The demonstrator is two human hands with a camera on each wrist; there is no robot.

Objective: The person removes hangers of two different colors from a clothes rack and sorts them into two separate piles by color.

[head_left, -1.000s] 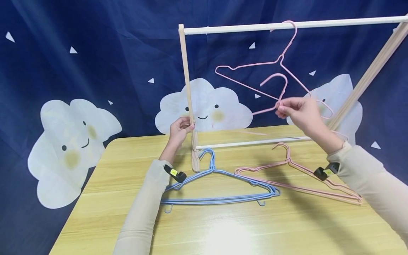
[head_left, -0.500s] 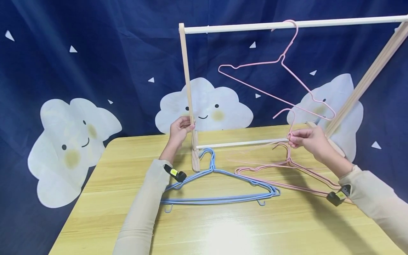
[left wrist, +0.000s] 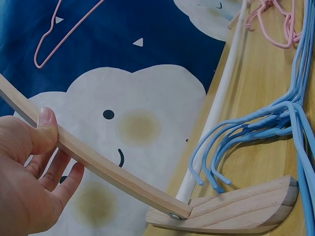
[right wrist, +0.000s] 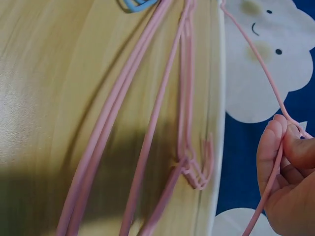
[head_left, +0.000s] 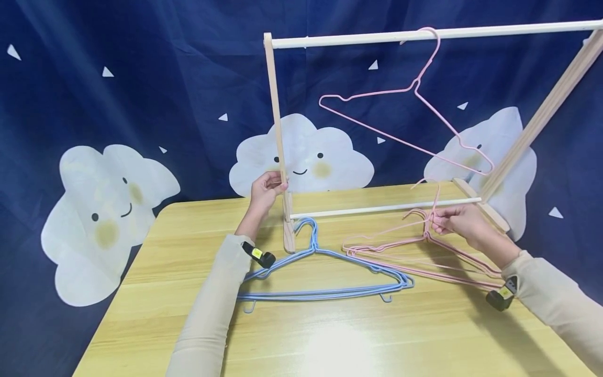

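My left hand (head_left: 265, 192) grips the left wooden post (head_left: 276, 110) of a clothes rack. In the left wrist view the thumb lies on one side of that post (left wrist: 108, 167) and the fingers on the other. Low at the right, my right hand (head_left: 464, 224) pinches a pink wire clothes hanger (right wrist: 263, 69) near its neck. This hanger is held over a pile of pink hangers (head_left: 464, 252) on the table; whether it touches them I cannot tell. Another pink hanger (head_left: 377, 95) hangs by its hook from the rack's top rod (head_left: 353, 40).
Several blue hangers (head_left: 358, 256) lie stacked on the wooden table (head_left: 155, 293), hooks beside the rack's left foot (head_left: 289, 238). A white lower rod (head_left: 358, 210) crosses behind the hangers. The right post (head_left: 542, 120) slants up at the right, before a dark blue curtain (head_left: 198, 63).
My right hand has lowered the pink hanger from beneath the hanging one down to the pink pile, shifting slightly right. My left hand stays on the post. The hung hanger sways slightly.
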